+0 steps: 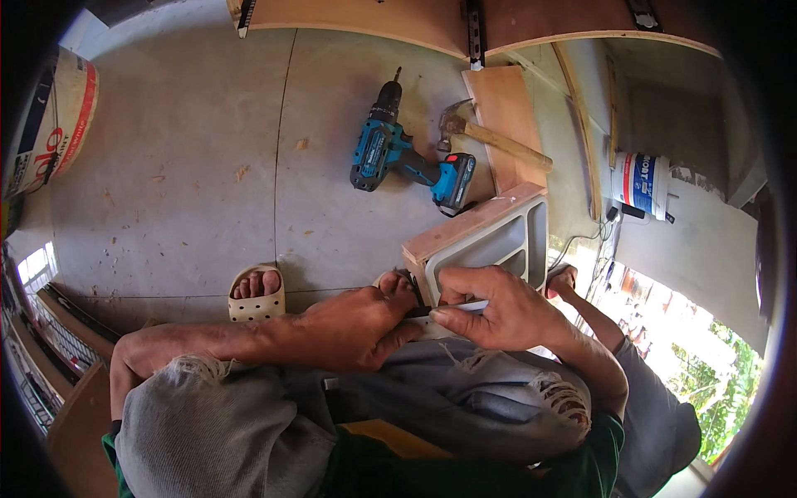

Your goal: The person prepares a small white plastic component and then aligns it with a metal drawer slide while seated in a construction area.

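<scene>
Both my hands meet above my lap, close to the near end of a wooden frame [473,222] with a pale grey compartmented tray [498,241] set against it. My left hand [357,325] is closed, its fingers curled at a small dark piece [418,313] that I cannot make out. From the right, my right hand [502,311] pinches a thin white strip [471,307] between thumb and bent fingers. The fingertips of both hands nearly touch, and they hide much of what lies between them.
On the floor lie a blue and black cordless drill [398,153] and a claw hammer [498,143], whose handle crosses a wooden board [508,100]. Paint buckets [75,116] [643,183] stand at both sides. Another person's leg [589,315] is close at my right.
</scene>
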Available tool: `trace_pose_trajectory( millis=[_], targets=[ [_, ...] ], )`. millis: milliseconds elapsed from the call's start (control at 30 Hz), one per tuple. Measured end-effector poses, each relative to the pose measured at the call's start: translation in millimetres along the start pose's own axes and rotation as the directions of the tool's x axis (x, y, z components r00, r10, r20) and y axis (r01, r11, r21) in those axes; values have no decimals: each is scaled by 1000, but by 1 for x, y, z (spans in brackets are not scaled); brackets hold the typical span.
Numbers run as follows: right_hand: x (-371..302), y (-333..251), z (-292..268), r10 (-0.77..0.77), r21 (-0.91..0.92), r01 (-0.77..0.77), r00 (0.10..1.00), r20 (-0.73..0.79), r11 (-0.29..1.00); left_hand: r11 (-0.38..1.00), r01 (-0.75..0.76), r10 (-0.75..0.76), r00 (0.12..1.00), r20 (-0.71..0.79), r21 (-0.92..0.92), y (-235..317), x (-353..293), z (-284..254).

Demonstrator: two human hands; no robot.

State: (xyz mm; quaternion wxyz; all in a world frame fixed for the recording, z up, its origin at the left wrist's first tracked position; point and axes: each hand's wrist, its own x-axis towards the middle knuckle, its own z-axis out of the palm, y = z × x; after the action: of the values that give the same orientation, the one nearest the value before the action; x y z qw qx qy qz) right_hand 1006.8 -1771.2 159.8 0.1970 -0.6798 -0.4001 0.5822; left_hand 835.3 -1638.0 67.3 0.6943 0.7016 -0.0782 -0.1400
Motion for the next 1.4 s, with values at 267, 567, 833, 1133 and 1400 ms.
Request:
trace_pose_trajectory(
  millis=[267, 567, 833, 1133, 1400],
  targets=[
    [5, 9, 0, -86, -76, 81, 994, -62, 994, 998, 19, -17, 999, 34, -52, 1, 6, -5],
    [43, -3, -32, 260, 173, -254, 966, -11, 952, 654, 271, -165, 962, 216, -707, -24, 20, -23],
    [65, -4, -53, 97, -7, -97, 995, -35, 995, 654, 184, -93, 982, 164, -734, -35, 22, -38],
    [66, -14, -65, -93, -301, 87, 996, -4, 950, 642, 155, -146, 986, 79, -751, -42, 21, -40],
    [67, -18, -70, -53, -320, 43, 998, -23, 946, 625, 157, -133, 987, 94, -764, -41, 25, -43]
  ],
)
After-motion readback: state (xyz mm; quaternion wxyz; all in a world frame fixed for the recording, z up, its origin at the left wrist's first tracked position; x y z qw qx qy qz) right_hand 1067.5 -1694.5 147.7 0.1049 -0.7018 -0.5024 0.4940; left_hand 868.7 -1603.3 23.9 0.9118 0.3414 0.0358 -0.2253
